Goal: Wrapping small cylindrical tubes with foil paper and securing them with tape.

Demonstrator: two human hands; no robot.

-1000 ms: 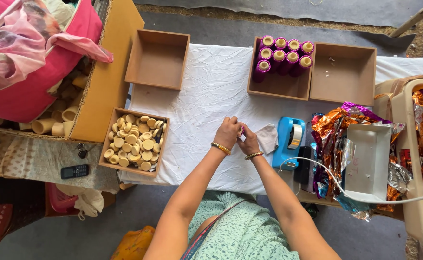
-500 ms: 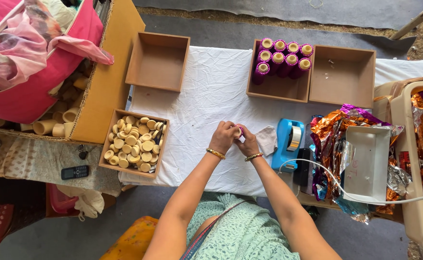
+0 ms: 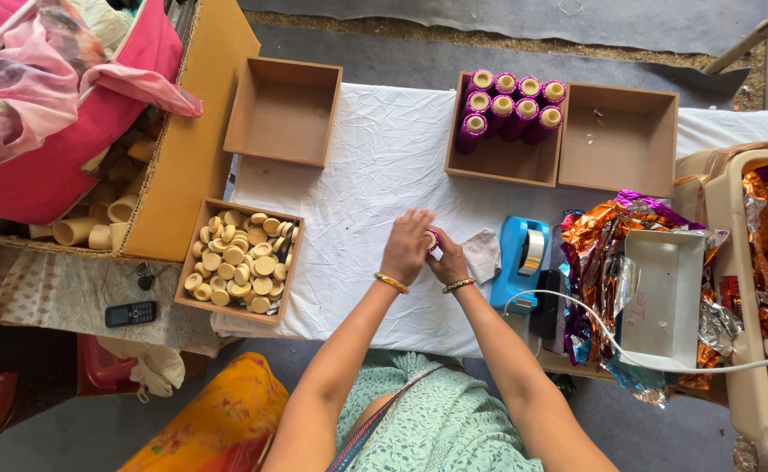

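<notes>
A white cloth (image 3: 384, 157) covers the table. At its centre the left hand (image 3: 407, 247) and right hand (image 3: 448, 262) pinch a small purple spool (image 3: 433, 239) between them. A blue tape dispenser (image 3: 521, 260) sits at 3 o'clock, a box of discs (image 3: 239, 260) at 9, wrapped spools (image 3: 508, 100) at 1. The hands have shifted slightly since earlier.

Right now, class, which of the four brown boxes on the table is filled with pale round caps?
The box nearest the person's left, at the cloth's near-left corner. Two other boxes are empty; the fourth holds purple-wrapped rolls.
</notes>
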